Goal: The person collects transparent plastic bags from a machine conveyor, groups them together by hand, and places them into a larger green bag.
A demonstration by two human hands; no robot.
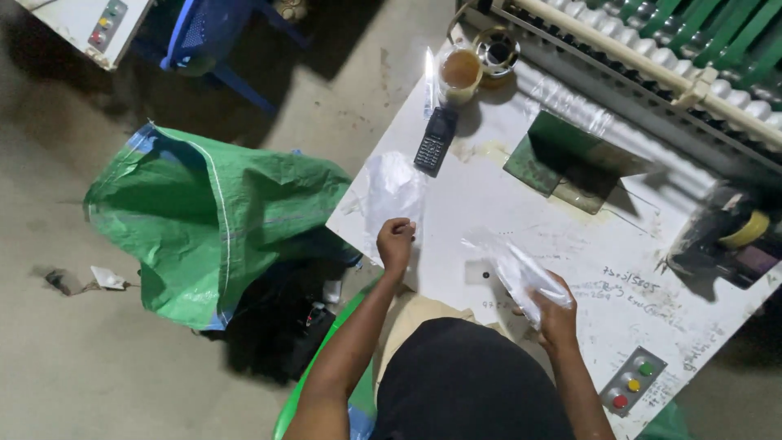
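Note:
My left hand (396, 240) is closed on the lower edge of a clear plastic bag (393, 189) lying flat on the white table (505, 204). My right hand (555, 308) grips a second crumpled clear plastic bag (513, 265), lifted slightly over the table near its front edge. The two hands are about a forearm apart.
A dark mobile phone (435, 140), a cup of brown liquid (460, 73) and a tape roll (498, 50) sit at the table's far end. A green block (562, 155) is mid-table, a button panel (632, 383) at the near corner. A big green sack (212, 220) stands on the floor left.

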